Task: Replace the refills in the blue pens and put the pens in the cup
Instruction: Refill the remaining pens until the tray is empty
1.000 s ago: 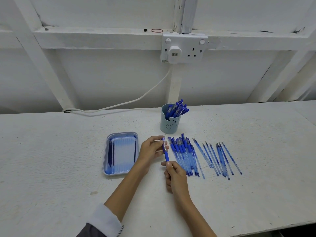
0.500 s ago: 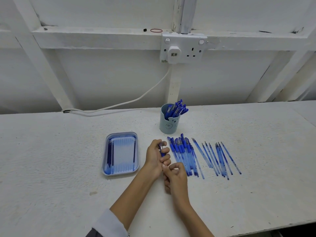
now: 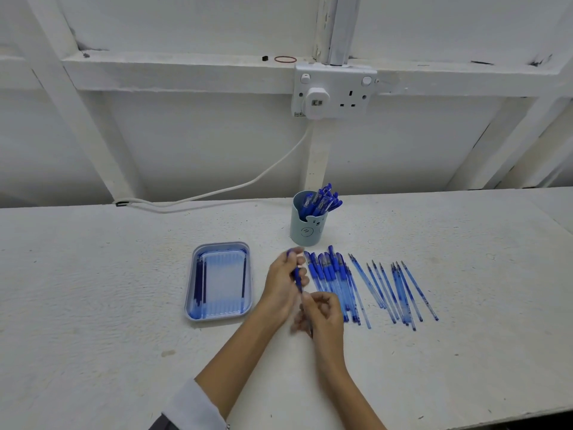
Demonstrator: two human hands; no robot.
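Left hand [image 3: 282, 282] grips 1 blue pen [image 3: 297, 275], fingers curled round its upper half, and holds it above the table [image 3: 93, 290] with its top end toward the cup [image 3: 304, 231]. Right hand [image 3: 324, 312] sits just below, touching the left, with its fingers curled and pinching the pen's lower end. Motion blur there, so it is not possible to tell whether barrel or refill is under the fingertips. The cup stands upright behind the hands, filled with capped pens [image 3: 321, 200] that lean right. A bunch of pens [image 3: 329, 274] lies flat just right of the hands. Loose refills [image 3: 395, 290] are fanned out further right, apart from the bunch. A blue tray [image 3: 217, 317] is left of the hands, with a few dark refills [image 3: 200, 283] along its left side. A wall socket [image 3: 335, 91] with a cable [image 3: 248, 181] is on the wall behind.
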